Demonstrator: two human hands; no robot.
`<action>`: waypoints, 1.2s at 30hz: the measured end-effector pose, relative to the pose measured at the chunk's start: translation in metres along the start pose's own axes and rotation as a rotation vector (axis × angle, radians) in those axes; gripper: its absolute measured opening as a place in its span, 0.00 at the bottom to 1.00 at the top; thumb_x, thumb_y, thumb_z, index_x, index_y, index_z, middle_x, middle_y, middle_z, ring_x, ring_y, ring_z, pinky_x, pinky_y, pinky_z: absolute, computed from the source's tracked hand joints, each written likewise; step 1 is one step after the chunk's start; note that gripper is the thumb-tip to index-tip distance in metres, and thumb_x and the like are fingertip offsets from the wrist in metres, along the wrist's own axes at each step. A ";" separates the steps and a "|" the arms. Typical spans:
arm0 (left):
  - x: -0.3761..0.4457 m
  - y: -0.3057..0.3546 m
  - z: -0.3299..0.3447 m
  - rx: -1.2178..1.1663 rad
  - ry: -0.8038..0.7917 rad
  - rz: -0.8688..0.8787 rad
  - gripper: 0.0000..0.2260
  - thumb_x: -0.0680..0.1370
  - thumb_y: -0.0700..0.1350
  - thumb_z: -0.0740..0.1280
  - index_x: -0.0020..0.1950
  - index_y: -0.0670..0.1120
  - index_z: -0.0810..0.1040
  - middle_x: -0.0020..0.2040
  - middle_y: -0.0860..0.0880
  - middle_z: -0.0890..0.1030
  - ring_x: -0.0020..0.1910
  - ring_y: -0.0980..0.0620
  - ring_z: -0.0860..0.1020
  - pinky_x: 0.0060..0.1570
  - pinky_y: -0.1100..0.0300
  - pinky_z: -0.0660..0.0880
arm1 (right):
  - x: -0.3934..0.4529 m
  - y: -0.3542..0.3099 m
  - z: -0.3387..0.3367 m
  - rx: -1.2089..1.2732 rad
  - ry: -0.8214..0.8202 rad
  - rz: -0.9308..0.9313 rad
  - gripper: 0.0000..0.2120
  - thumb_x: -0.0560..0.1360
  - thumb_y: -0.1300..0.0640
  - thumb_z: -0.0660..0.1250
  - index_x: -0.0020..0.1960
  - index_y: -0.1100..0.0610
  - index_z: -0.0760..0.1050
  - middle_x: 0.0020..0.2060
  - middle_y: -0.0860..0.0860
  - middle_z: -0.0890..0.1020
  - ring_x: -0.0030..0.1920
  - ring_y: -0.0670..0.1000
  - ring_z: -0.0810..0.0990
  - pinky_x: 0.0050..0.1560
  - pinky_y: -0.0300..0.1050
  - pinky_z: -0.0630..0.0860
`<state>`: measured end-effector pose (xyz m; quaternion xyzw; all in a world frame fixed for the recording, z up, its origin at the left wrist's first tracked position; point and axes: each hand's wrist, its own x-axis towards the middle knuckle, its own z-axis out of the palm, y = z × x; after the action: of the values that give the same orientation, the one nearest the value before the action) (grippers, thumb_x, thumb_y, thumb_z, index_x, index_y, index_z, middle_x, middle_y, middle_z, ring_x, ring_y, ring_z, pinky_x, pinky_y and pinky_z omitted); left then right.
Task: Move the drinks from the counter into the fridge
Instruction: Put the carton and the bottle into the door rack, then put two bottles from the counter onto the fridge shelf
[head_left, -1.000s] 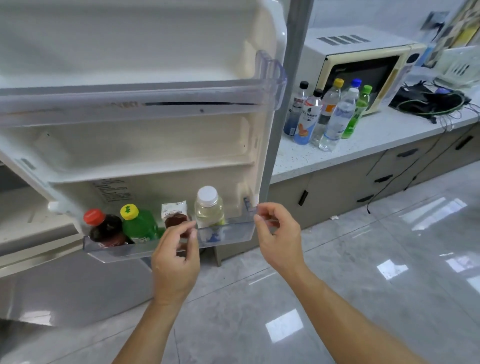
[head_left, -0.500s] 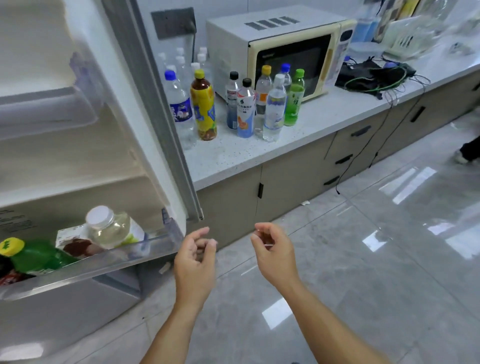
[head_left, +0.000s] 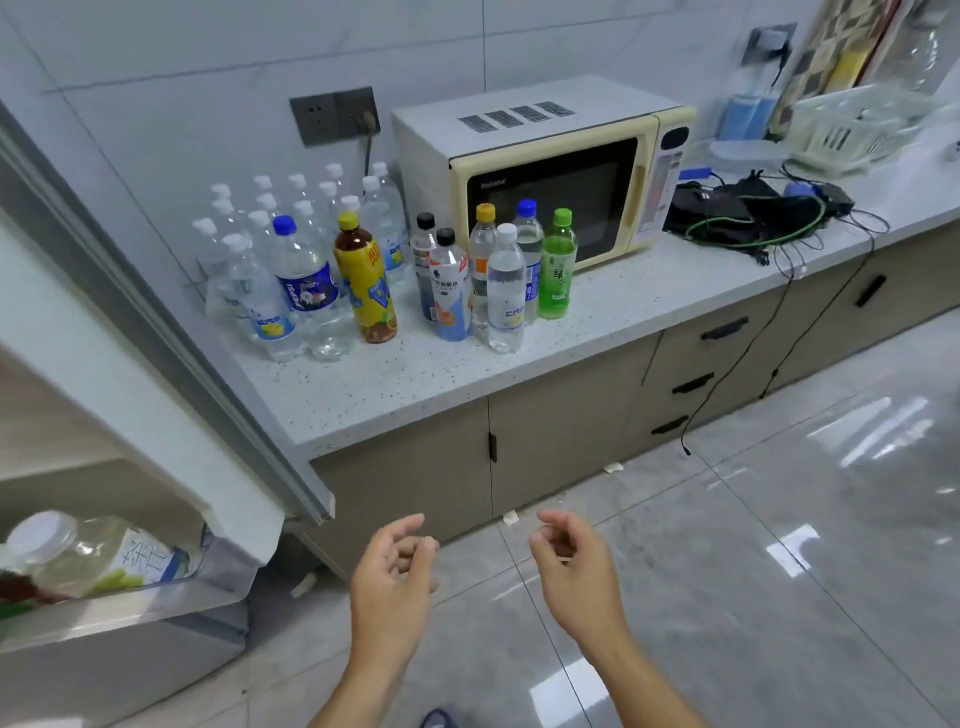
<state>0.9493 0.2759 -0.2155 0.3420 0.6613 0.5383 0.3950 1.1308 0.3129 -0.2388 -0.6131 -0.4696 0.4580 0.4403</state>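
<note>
Drinks (head_left: 457, 275) stand upright in a cluster on the speckled white counter (head_left: 415, 384), in front of and left of the cream microwave (head_left: 545, 166). All plastic bottles, round bodies, screw caps. Green bottle (head_left: 557, 265) with green cap at the right end, just beside a clear bottle with a white cap (head_left: 505, 291). Behind those, a yellow-capped clear bottle (head_left: 483, 244) and a blue-capped one (head_left: 528, 234). Two black-capped bottles (head_left: 439, 275) to the left, the front one with a pale blue and orange label. Further left, a brown tea bottle (head_left: 366, 280) with yellow label and cap, then a clear bottle with a blue Pepsi label (head_left: 304, 288). A shrink-wrapped pack of white-capped water bottles (head_left: 291, 218) sits against the tiled wall.

Fridge door (head_left: 156, 364) is open at left; its clear plastic bottom bin (head_left: 171, 592) holds a pale yellowish bottle (head_left: 83, 551) with a wide white cap, leaning over.

Left hand (head_left: 389, 587) and right hand (head_left: 576, 571) hang low over the glossy grey tile floor (head_left: 753, 545), well short of the counter. Fingers on both are loosely curled, empty, touching nothing.
</note>
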 end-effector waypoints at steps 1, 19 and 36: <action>0.009 0.001 0.004 -0.001 0.008 0.000 0.11 0.78 0.41 0.68 0.53 0.57 0.80 0.43 0.48 0.82 0.43 0.53 0.82 0.36 0.62 0.79 | 0.011 -0.001 -0.001 0.004 -0.001 0.001 0.10 0.76 0.63 0.68 0.51 0.50 0.79 0.40 0.48 0.82 0.40 0.40 0.79 0.41 0.28 0.74; 0.248 0.072 0.101 -0.055 0.009 0.011 0.08 0.78 0.45 0.69 0.54 0.57 0.79 0.49 0.53 0.82 0.46 0.59 0.81 0.42 0.60 0.82 | 0.245 -0.099 0.027 -0.093 0.029 -0.139 0.09 0.76 0.61 0.71 0.54 0.51 0.79 0.44 0.46 0.83 0.43 0.42 0.80 0.43 0.28 0.74; 0.356 0.135 -0.004 -0.017 0.676 0.090 0.21 0.76 0.48 0.71 0.67 0.58 0.70 0.67 0.56 0.72 0.58 0.63 0.73 0.45 0.73 0.67 | 0.335 -0.214 0.195 -0.290 -0.462 -0.575 0.21 0.76 0.52 0.71 0.68 0.49 0.72 0.59 0.40 0.73 0.55 0.40 0.76 0.53 0.35 0.75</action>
<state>0.7877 0.6119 -0.1377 0.1696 0.7344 0.6437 0.1320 0.9506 0.6986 -0.1183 -0.3932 -0.7686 0.3709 0.3423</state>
